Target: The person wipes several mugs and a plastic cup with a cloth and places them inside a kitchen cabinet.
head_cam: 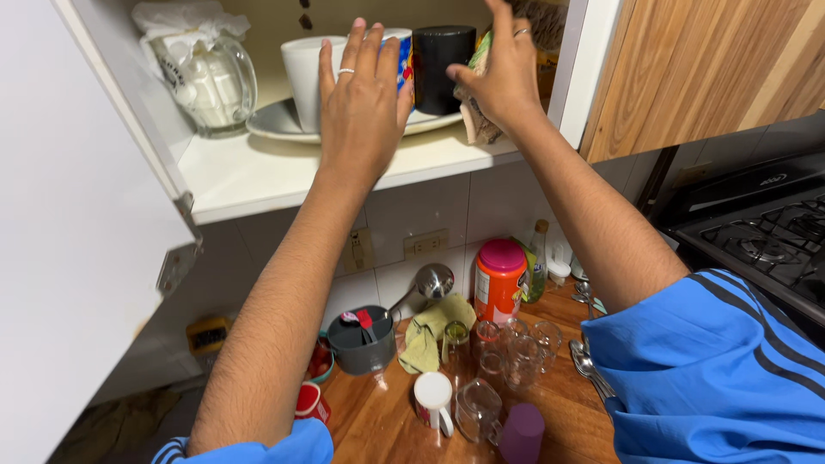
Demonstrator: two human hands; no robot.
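Note:
Both my arms reach up into an open white cupboard. My left hand (361, 112) wraps around a blue patterned mug (402, 53) with the fingers upright against it. The mug stands between a white cup (301, 73) and a black mug (438, 51), on a pale plate (275, 125). My right hand (503, 77) is spread beside the black mug, its thumb near the mug's side. Its palm rests over a brownish packet (475, 120) at the shelf's right end. It grips nothing that I can see.
A glass jug (206, 82) stuffed with white bags stands left on the shelf (258, 172). The cupboard door (69, 215) hangs open at left. The wooden counter below holds an orange canister (498, 279), several glasses (516, 344), a white mug (432, 399), a purple cup (522, 434), a grey pot (361, 339) and a green cloth (430, 331). A gas stove (765, 232) is at right.

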